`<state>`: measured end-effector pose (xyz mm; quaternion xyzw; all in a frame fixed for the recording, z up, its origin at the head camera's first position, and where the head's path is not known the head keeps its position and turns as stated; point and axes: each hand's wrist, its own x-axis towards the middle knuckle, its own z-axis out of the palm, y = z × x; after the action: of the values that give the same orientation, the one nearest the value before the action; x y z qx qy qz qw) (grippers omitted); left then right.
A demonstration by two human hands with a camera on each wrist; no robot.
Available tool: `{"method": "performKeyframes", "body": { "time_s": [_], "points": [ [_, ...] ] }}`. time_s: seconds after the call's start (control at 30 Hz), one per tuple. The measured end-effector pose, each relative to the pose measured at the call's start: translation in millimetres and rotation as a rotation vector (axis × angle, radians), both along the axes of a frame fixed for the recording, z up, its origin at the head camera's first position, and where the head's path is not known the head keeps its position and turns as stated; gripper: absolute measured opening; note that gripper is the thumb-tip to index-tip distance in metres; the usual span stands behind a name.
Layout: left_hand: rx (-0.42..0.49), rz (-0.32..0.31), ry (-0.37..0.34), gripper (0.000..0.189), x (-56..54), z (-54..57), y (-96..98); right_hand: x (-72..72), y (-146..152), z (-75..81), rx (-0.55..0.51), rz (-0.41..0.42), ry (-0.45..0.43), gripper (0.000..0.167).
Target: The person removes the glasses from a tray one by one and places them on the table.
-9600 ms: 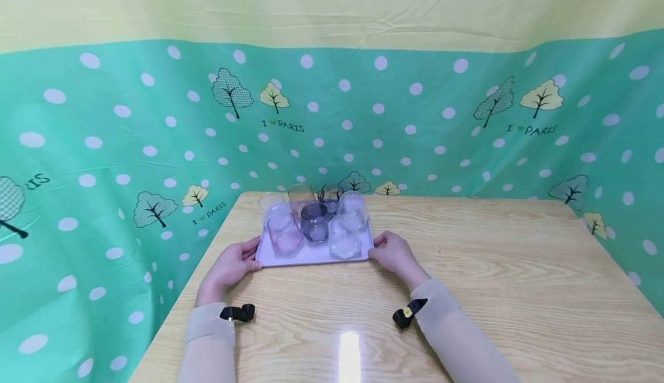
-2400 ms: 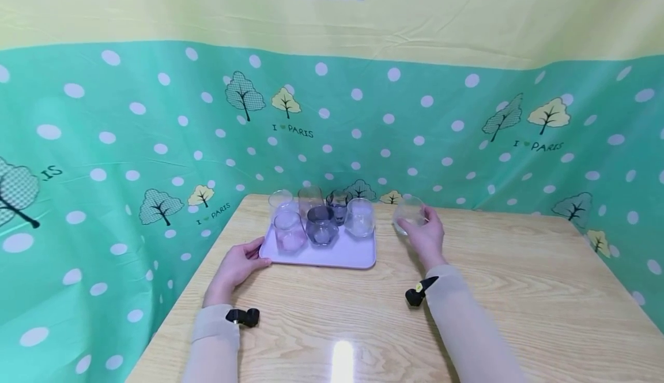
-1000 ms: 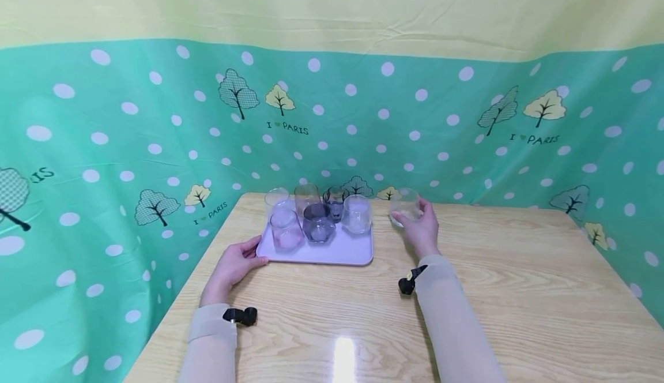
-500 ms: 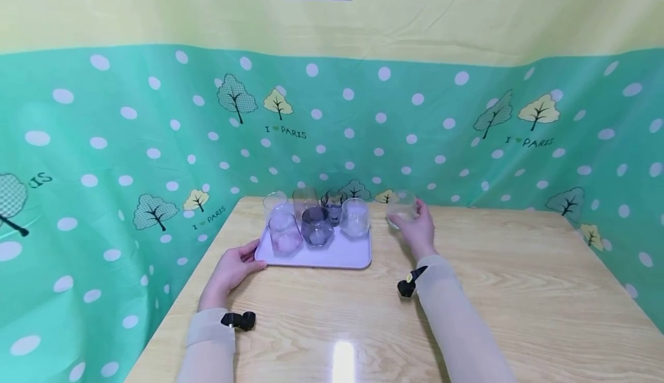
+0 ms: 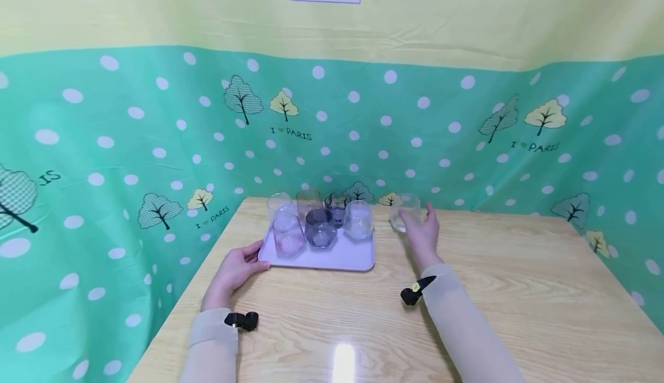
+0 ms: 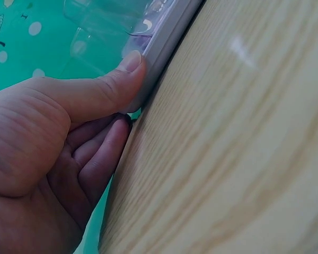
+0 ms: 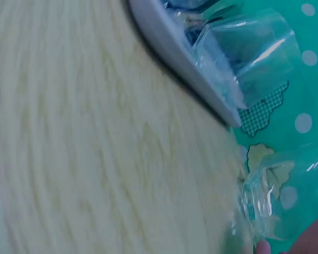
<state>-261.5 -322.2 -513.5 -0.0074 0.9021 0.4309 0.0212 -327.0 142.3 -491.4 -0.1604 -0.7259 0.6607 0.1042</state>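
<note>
A lilac tray (image 5: 344,256) lies on the table with several drinking glasses on it: clear ones, a pinkish glass (image 5: 288,236) and a dark grey glass (image 5: 320,230). My left hand (image 5: 236,267) grips the tray's left front corner; the left wrist view has the thumb (image 6: 114,87) on the rim and the other fingers bent below it. To the right of the tray, a clear glass (image 5: 406,213) stands upright on the table. My right hand (image 5: 424,236) is around its near right side, fingers spread and the index finger apart from the glass. Only fingertips show in the right wrist view.
The wooden table (image 5: 493,290) reaches forward and right from the hands. A green and yellow printed cloth (image 5: 332,106) hangs behind it and along both sides. A lamp reflection lies on the tabletop near the front.
Earlier both hands held the tray with all the glasses on it. The clear front-right glass has since moved to the table at right; my right fingers have now loosened from it.
</note>
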Motion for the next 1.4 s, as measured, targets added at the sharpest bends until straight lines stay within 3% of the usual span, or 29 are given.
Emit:
{"method": "performKeyframes", "body": {
  "time_s": [0.13, 0.23, 0.4, 0.57, 0.83, 1.0, 1.2, 1.4],
  "points": [
    [0.009, 0.0, -0.001, 0.076, -0.9, -0.9, 1.2, 8.6, -3, 1.0, -0.096, -0.033, 0.004, 0.105],
    [0.01, 0.009, -0.001, 0.075, -0.2, -0.2, 2.5, 12.8, -9, 0.5, -0.116, -0.109, 0.042, 0.095],
    [0.003, 0.013, -0.001, 0.074, 1.8, 1.7, 4.0, 13.2, -22, -1.5, -0.167, -0.271, 0.22, 0.06],
    [0.007, 0.015, -0.001, 0.074, 1.7, 3.9, 5.2, 19.0, -36, -0.3, -0.231, -0.308, 0.353, 0.045],
    [0.005, 0.015, 0.004, 0.073, 1.2, 1.9, 5.2, 28.0, -55, -3.0, -0.279, -0.188, 0.42, 0.035],
    [0.004, 0.019, 0.003, 0.073, 1.6, 1.9, 4.1, 36.4, -71, 0.5, -0.289, -0.079, 0.4, 0.038],
    [0.012, 0.022, -0.001, 0.074, 1.4, 3.6, 4.0, 40.7, -89, -0.1, -0.138, 0.063, 0.333, 0.049],
    [0.007, 0.021, -0.008, 0.074, 0.8, 3.1, 5.0, 36.8, -96, -9.6, 0.052, 0.109, 0.308, 0.062]
  ]
}}
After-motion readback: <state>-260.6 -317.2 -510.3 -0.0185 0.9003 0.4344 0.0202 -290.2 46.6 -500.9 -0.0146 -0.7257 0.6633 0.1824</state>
